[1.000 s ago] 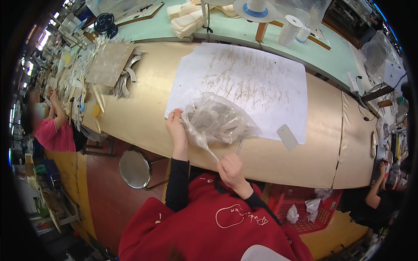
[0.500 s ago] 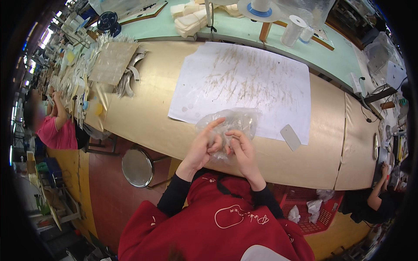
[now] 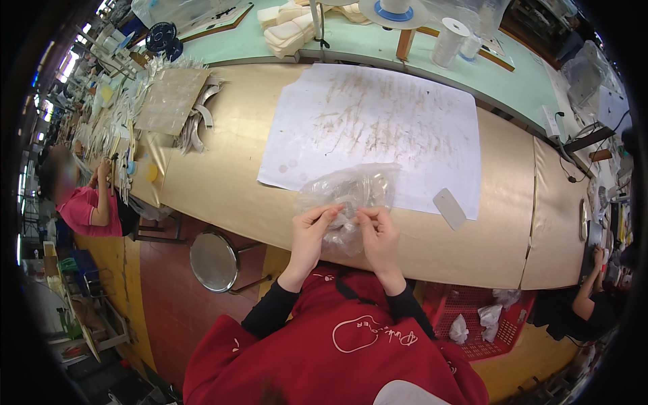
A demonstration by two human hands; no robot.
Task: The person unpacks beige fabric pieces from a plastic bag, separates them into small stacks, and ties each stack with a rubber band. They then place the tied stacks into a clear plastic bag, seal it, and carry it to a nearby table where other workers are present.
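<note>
A crumpled clear plastic bag (image 3: 368, 182) lies at the near edge of the gold-covered table, partly over a stained white sheet (image 3: 405, 128). My left hand (image 3: 310, 236) is closed, thumb and fingertips pinching the gathered plastic from its left side. Opposite it, my right hand (image 3: 379, 241) pinches the same bunched part, also closed. The two sets of fingertips are a short gap apart. What the bag contains, if anything, I cannot make out. To the right of my right hand, a small grey rounded flat piece (image 3: 449, 208) rests across the sheet's lower edge.
A brown board (image 3: 172, 101) and curved strips sit at the table's left. Thread cones (image 3: 450, 42) stand on the green table behind. A round stool (image 3: 214, 261) is at the lower left, a red crate (image 3: 472, 324) below right. People work at far left and right.
My fingers, loose and spread over the bag before, have come together in pinches on its gathered plastic. The person at the left has shifted their arms.
</note>
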